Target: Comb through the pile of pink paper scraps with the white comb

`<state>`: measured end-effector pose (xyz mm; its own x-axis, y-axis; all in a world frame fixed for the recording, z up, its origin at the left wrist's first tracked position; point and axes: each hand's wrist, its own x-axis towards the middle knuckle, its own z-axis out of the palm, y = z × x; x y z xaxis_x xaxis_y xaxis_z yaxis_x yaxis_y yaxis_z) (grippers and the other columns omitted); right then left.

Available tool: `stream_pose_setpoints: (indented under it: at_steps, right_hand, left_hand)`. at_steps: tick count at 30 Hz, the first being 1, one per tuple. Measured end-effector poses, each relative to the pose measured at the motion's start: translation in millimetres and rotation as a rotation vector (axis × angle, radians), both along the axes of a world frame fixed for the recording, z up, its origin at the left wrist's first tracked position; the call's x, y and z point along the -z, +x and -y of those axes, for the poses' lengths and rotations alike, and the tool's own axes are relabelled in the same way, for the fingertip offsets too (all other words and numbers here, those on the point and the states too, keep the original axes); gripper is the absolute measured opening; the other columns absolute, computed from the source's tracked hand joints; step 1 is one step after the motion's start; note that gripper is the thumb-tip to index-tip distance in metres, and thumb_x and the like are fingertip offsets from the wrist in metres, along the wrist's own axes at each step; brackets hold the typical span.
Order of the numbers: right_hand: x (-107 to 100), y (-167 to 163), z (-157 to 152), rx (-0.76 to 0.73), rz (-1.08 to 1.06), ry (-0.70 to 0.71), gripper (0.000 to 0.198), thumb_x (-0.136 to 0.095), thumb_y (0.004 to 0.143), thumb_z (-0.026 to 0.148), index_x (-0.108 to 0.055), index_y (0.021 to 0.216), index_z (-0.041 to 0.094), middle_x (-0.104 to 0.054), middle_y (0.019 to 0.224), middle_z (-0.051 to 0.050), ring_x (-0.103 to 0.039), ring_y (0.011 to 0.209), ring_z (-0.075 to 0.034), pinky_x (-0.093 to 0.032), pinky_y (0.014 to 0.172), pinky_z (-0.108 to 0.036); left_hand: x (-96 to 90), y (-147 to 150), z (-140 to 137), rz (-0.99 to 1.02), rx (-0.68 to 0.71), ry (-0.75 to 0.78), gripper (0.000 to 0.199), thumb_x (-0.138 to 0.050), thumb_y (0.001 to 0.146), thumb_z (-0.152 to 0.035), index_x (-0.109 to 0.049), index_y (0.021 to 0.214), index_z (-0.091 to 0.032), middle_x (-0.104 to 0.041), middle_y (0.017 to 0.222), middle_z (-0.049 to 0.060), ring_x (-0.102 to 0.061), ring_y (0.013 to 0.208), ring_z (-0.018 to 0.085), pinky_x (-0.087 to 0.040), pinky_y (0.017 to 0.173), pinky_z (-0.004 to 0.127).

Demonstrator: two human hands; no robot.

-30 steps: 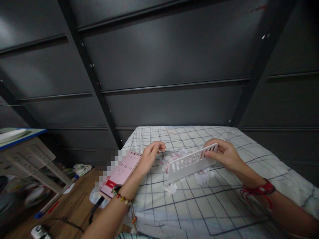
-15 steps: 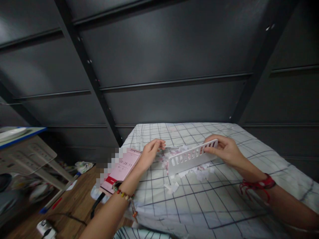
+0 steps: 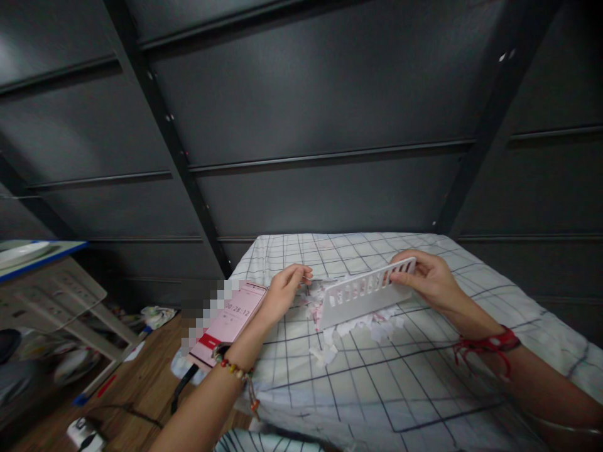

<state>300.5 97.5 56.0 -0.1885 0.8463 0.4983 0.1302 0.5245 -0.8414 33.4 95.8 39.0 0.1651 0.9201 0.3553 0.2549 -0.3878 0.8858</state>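
Note:
My right hand (image 3: 431, 279) is closed on the upper right end of a white panel (image 3: 365, 309) with a row of slots along its top. The panel stands tilted on its long edge among scraps of torn paper (image 3: 381, 328), some white and some pinkish. Left of the panel, my left hand (image 3: 288, 285) is curled near the scraps, its fingers bent together; whatever they may hold is hidden. A loose white scrap (image 3: 324, 355) lies nearer to me on the checked cloth (image 3: 367, 395). Part of the pile is hidden behind the panel.
A pink phone (image 3: 230, 320) showing a timer lies beside my left forearm, with a dark cable at its lower end. Dark panelled wall (image 3: 330, 194) rises behind the cloth. At left are a blue-edged table (image 3: 61, 257) and a white power strip (image 3: 85, 434) on the floor.
My right hand has moved slightly up and right, shifting the white panel with it and tilting it a little more. My left hand has stayed nearly still.

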Motion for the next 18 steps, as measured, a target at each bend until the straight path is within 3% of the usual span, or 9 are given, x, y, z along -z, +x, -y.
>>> stream_pose_setpoints:
  at_steps: [18]
  right_hand:
    - [-8.5, 4.6, 3.4, -0.027, 0.052, 0.008, 0.021, -0.073, 0.058, 0.038, -0.061, 0.064, 0.022, -0.061, 0.058, 0.001, -0.057, 0.055, -0.013, -0.045, 0.051, -0.025]
  left_hand:
    - [2.3, -0.3, -1.5, -0.004, 0.005, 0.008, 0.028, -0.041, 0.084, -0.037, -0.058, 0.084, -0.015, -0.061, 0.081, 0.004, -0.057, 0.075, 0.016, -0.044, 0.069, 0.027]
